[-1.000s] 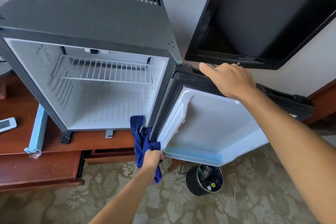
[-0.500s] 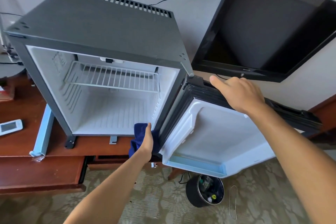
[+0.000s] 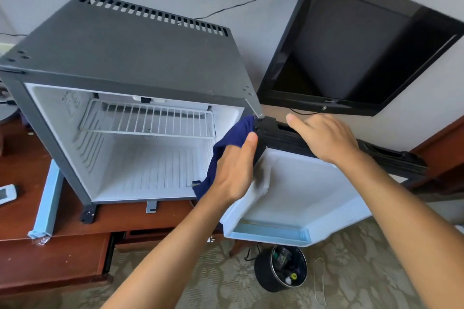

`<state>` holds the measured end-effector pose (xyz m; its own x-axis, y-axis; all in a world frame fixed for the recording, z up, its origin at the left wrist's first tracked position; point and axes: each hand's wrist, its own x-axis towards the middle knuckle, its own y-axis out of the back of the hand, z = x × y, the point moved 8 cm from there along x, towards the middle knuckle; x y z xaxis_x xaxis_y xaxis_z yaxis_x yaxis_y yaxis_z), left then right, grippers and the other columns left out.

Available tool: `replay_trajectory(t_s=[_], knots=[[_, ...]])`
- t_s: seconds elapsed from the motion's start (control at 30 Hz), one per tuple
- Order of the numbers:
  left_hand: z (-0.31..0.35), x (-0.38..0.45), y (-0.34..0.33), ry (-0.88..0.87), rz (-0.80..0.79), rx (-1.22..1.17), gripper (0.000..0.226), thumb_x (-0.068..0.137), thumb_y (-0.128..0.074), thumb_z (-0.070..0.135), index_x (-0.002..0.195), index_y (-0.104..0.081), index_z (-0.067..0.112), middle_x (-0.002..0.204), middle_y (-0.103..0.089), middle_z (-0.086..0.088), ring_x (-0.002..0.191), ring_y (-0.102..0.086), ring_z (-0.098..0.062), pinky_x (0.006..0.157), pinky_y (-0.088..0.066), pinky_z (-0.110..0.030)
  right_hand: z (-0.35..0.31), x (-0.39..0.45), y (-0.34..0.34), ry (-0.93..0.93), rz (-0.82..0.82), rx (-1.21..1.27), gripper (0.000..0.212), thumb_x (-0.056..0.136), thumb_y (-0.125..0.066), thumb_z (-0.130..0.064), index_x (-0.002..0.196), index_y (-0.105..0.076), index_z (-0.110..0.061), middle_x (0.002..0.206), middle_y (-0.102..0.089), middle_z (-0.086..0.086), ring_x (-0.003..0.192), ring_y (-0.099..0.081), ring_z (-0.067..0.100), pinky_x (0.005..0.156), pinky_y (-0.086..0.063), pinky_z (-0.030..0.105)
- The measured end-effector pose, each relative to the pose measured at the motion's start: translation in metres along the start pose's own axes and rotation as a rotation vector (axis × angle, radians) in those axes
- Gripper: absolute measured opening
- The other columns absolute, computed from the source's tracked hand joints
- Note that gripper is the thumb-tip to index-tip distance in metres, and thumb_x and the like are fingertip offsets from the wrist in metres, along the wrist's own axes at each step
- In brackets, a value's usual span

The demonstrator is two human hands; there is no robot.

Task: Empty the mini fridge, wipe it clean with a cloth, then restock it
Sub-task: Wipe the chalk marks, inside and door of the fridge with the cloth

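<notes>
The left hand, fingers flat, has moved the cloth up the mini fridge hinge-side edge from its lower corner. The right hand still rests, fingers extended, on the door. Wiping continues; restocking is pending.

The left hand has slid the blue cloth up the hinge-side frame (from the bottom corner) of the fridge, nearly to the top.
</notes>
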<state>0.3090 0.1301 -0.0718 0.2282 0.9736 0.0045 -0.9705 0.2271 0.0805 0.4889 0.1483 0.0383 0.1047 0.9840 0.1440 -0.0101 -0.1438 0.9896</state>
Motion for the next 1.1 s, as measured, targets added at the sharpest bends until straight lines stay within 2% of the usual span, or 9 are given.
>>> replay_trajectory(t_s=[0.1, 0.23, 0.4, 0.47, 0.6, 0.73, 0.87, 1.03, 1.1], knots=[[-0.064, -0.002, 0.000, 0.158, -0.047, -0.013, 0.066, 0.079, -0.019, 0.094, 0.082, -0.039, 0.031, 0.087, -0.050, 0.010, 0.079, -0.048, -0.009, 0.092, -0.041, -0.044, 0.000, 0.000, 0.001, -0.004, 0.013, 0.007, 0.073, 0.101, -0.028, -0.063, 0.066, -0.055, -0.004, 0.070, -0.056, 0.013, 0.076, -0.052, 0.037, 0.067, -0.038, 0.042], [-0.082, -0.030, -0.011, 0.217, -0.095, -0.057, 0.054, 0.079, -0.027, 0.090, 0.077, -0.047, 0.041, 0.085, -0.057, 0.013, 0.084, -0.052, -0.008, 0.096, -0.045, -0.045, 0.000, -0.002, 0.001, -0.004, 0.028, -0.006, 0.072, 0.101, -0.028, -0.061, 0.066, -0.058, -0.006, 0.070, -0.057, 0.013, 0.076, -0.053, 0.038, 0.067, -0.038, 0.041], [0.047, -0.065, -0.030, -0.586, 0.104, 0.482, 0.054, 0.104, -0.024, 0.061, 0.084, -0.056, 0.023, 0.089, -0.059, -0.005, 0.092, -0.054, -0.027, 0.091, -0.041, -0.038, -0.001, -0.005, 0.002, -0.013, 0.019, -0.025, 0.069, 0.103, -0.028, -0.062, 0.079, -0.071, -0.013, 0.096, -0.068, 0.020, 0.097, -0.060, 0.042, 0.073, -0.038, 0.040], [0.057, -0.052, -0.038, -0.649, 0.191, 0.764, 0.057, 0.106, -0.027, 0.056, 0.061, -0.037, 0.022, 0.060, -0.050, -0.005, 0.061, -0.050, -0.030, 0.058, -0.044, -0.039, -0.003, -0.008, 0.003, -0.023, 0.003, -0.029, 0.066, 0.104, -0.026, -0.062, 0.095, -0.076, -0.019, 0.113, -0.069, 0.021, 0.108, -0.061, 0.042, 0.079, -0.039, 0.042], [0.026, -0.039, -0.008, -0.348, 0.288, 0.889, 0.063, 0.105, -0.027, 0.049, 0.051, -0.034, 0.017, 0.036, -0.037, 0.000, 0.033, -0.025, -0.023, 0.046, -0.010, -0.019, 0.000, -0.017, 0.004, -0.028, 0.015, 0.002, 0.068, 0.102, -0.025, -0.060, 0.082, -0.072, -0.016, 0.094, -0.068, 0.016, 0.097, -0.061, 0.041, 0.076, -0.039, 0.041], [-0.055, -0.033, 0.049, 0.012, 0.309, 0.609, 0.048, 0.104, -0.016, 0.033, 0.089, -0.055, 0.011, 0.055, -0.038, 0.003, 0.045, -0.028, -0.021, 0.043, -0.024, -0.034, -0.001, -0.020, 0.002, -0.021, -0.002, 0.010, 0.069, 0.102, -0.024, -0.056, 0.059, -0.055, -0.011, 0.066, -0.053, 0.007, 0.064, -0.048, 0.026, 0.067, -0.035, 0.038], [-0.131, -0.069, 0.042, 0.420, 0.285, 0.010, 0.057, 0.110, -0.026, 0.052, 0.110, -0.066, 0.011, 0.108, -0.069, -0.005, 0.100, -0.062, -0.023, 0.098, -0.046, -0.042, 0.002, -0.016, 0.004, -0.004, 0.017, 0.015, 0.067, 0.100, -0.024, -0.056, 0.055, -0.051, -0.015, 0.065, -0.052, 0.007, 0.062, -0.044, 0.023, 0.067, -0.037, 0.039], [-0.210, -0.060, -0.016, 0.581, 0.103, -0.120, 0.061, 0.105, -0.034, 0.057, 0.099, -0.065, 0.005, 0.075, -0.065, -0.029, 0.078, -0.068, -0.039, 0.090, -0.053, -0.050, 0.001, -0.009, 0.003, 0.010, 0.012, 0.006, 0.067, 0.101, -0.025, -0.056, 0.064, -0.063, -0.014, 0.070, -0.050, 0.007, 0.074, -0.047, 0.033, 0.069, -0.034, 0.039], [-0.265, -0.056, -0.039, 0.746, 0.109, -0.280, 0.055, 0.106, -0.035, 0.057, 0.140, -0.054, 0.018, 0.126, -0.062, -0.034, 0.116, -0.060, -0.052, 0.109, -0.042, -0.060, 0.001, -0.008, 0.002, 0.009, 0.018, 0.003, 0.065, 0.101, -0.026, -0.055, 0.069, -0.066, -0.015, 0.075, -0.053, 0.011, 0.079, -0.047, 0.035, 0.071, -0.034, 0.040]])
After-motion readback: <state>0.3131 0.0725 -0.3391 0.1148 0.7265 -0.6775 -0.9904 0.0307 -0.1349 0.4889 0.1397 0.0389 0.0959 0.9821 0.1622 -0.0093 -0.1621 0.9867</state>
